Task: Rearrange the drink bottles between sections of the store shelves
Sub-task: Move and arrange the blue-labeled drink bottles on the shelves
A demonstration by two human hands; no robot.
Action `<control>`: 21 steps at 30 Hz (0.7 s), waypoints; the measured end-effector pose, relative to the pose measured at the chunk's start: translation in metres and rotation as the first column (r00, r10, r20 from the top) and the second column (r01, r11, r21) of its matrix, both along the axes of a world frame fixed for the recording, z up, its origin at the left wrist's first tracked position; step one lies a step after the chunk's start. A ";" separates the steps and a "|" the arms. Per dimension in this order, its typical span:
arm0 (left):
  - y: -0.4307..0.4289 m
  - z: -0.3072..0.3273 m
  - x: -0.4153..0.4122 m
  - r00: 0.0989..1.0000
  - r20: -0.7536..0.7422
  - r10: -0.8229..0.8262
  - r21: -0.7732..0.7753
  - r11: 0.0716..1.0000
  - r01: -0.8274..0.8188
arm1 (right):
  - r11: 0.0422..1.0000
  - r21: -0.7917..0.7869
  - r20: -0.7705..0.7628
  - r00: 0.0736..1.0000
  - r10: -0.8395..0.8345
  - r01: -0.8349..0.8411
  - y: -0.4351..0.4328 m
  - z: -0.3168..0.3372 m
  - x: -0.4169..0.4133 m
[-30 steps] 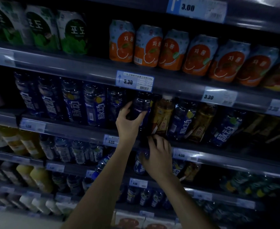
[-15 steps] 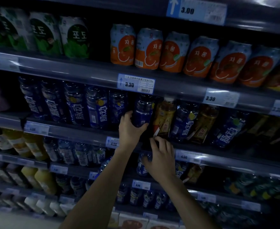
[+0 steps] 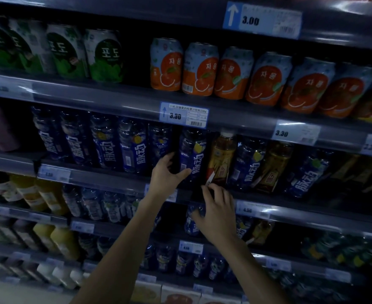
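With the left hand (image 3: pixel 166 174), gripping the blue bottle (image 3: pixel 192 150) low, thumb across its label, seemingly to close it against the blue row (image 3: pixel 132 148) on the shelf (image 3: pixel 114 182). With the right hand (image 3: pixel 219 216), loose and empty, poised at the front edge beneath the amber bottle (image 3: pixel 222 159), probably misplaced there.

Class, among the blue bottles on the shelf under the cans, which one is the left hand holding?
The blue bottle below the arrowed 3.30 price tag, left of the white-capped amber bottle: only it has the left hand wrapped round it.
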State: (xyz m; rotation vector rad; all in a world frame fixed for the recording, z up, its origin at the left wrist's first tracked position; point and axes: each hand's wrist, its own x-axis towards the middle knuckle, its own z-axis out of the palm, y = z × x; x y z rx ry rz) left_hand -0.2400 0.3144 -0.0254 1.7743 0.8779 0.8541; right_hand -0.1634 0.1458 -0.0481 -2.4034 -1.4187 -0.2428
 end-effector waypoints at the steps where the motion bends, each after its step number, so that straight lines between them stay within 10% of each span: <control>1: -0.004 -0.001 0.002 0.999 -0.005 0.049 0.027 0.998 -0.048 | 1.000 -0.010 0.002 1.000 -0.002 0.002 0.000 0.000 0.000; 10: -0.017 -0.002 0.013 0.990 -0.042 0.136 0.172 0.977 -0.127 | 1.000 -0.017 -0.005 1.000 -0.002 0.002 0.000 0.000 0.000; 21: 0.004 -0.001 -0.002 0.987 -0.068 -0.149 -0.068 0.987 0.145 | 1.000 -0.010 -0.009 1.000 -0.001 0.001 0.001 0.001 -0.001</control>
